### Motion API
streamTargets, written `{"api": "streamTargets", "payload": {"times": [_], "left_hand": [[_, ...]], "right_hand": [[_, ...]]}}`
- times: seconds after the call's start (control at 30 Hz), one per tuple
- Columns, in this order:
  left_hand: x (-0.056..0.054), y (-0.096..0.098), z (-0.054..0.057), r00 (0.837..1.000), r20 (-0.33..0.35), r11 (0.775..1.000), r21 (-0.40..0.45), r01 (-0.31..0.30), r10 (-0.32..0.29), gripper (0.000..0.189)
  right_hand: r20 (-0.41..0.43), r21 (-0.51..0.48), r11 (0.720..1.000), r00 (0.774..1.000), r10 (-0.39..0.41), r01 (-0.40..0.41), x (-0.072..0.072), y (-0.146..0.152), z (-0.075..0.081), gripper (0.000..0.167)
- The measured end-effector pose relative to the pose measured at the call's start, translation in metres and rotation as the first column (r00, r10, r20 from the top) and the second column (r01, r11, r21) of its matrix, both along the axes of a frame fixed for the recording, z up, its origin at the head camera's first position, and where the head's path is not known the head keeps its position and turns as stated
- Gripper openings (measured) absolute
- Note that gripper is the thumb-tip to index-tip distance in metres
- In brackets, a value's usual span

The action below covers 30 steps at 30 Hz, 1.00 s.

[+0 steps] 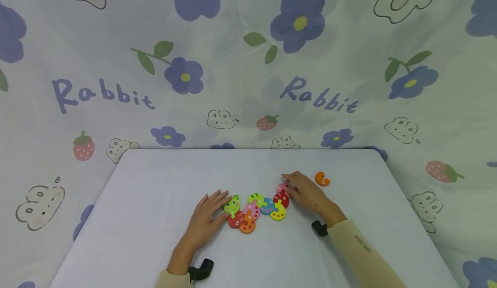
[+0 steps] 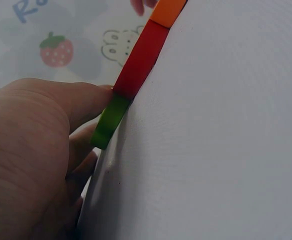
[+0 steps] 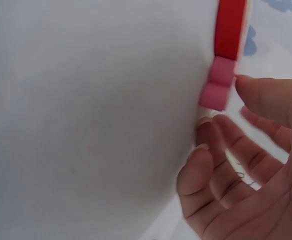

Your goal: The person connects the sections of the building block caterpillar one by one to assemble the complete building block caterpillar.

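A caterpillar puzzle of numbered, coloured pieces forms a wavy chain on the table. My left hand (image 1: pixel 206 213) lies at the chain's left end, fingers fairly straight, touching the green head piece (image 1: pixel 232 205); its thumb reaches the red piece numbered 2 (image 1: pixel 235 220). Beside that sits the orange 3 piece (image 1: pixel 247 223). At the right end, my right hand (image 1: pixel 309 193) is by the pink piece (image 1: pixel 283 188), its thumb tip at that piece's edge and its other fingers loosely bent. In the right wrist view the pink piece (image 3: pixel 217 85) adjoins a red piece (image 3: pixel 230 30).
A separate orange piece numbered 10 (image 1: pixel 322 179) lies beyond the right hand. The white table (image 1: pixel 147 180) ends at a patterned cloth backdrop (image 1: pixel 233 85). A black wrist mount (image 1: pixel 202 270) sits on the left wrist, another (image 1: pixel 319 228) on the right.
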<state>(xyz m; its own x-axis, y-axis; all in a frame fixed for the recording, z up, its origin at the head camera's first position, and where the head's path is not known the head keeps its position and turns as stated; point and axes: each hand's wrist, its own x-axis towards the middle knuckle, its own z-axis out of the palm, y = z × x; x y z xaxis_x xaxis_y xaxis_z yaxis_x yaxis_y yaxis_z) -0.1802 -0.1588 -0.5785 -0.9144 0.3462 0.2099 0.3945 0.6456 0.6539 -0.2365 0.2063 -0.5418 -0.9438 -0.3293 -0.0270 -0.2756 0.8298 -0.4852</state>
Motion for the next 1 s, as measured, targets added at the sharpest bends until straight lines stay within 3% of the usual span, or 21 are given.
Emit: {"api": "streamTargets", "payload": {"times": [0.17, 0.37, 0.5, 0.6, 0.8, 1.0], "left_hand": [[0.002, 0.000, -0.002, 1.000, -0.009, 1.000, 0.007, 0.001, -0.001, 0.050], [0.003, -0.001, -0.003, 1.000, -0.030, 1.000, 0.003, -0.009, 0.009, 0.051], [0.003, -0.002, -0.004, 0.999, -0.036, 1.000, -0.005, -0.019, 0.018, 0.051], [0.002, -0.001, -0.004, 0.999, -0.040, 1.000, -0.004, -0.016, 0.016, 0.050], [0.002, 0.000, -0.004, 0.999, -0.046, 1.000, -0.006, -0.011, 0.011, 0.050], [0.001, -0.001, -0.003, 0.999, -0.035, 1.000, -0.009, -0.004, 0.004, 0.050]], "right_hand": [[0.046, 0.000, 0.995, 0.994, -0.095, 0.095, 0.003, 0.007, 0.000, 0.049], [0.098, -0.097, 0.989, 0.990, -0.105, 0.115, 0.008, 0.023, 0.004, 0.042], [0.109, -0.106, 0.985, 0.986, -0.125, 0.136, 0.010, 0.032, 0.008, 0.045], [0.085, -0.114, 0.977, 0.981, -0.173, 0.182, 0.012, 0.042, 0.010, 0.051], [-0.042, -0.095, 0.960, 0.963, -0.268, 0.263, 0.011, 0.070, 0.013, 0.058], [0.016, -0.011, 0.930, 0.930, -0.368, 0.368, 0.007, 0.086, 0.013, 0.067]]}}
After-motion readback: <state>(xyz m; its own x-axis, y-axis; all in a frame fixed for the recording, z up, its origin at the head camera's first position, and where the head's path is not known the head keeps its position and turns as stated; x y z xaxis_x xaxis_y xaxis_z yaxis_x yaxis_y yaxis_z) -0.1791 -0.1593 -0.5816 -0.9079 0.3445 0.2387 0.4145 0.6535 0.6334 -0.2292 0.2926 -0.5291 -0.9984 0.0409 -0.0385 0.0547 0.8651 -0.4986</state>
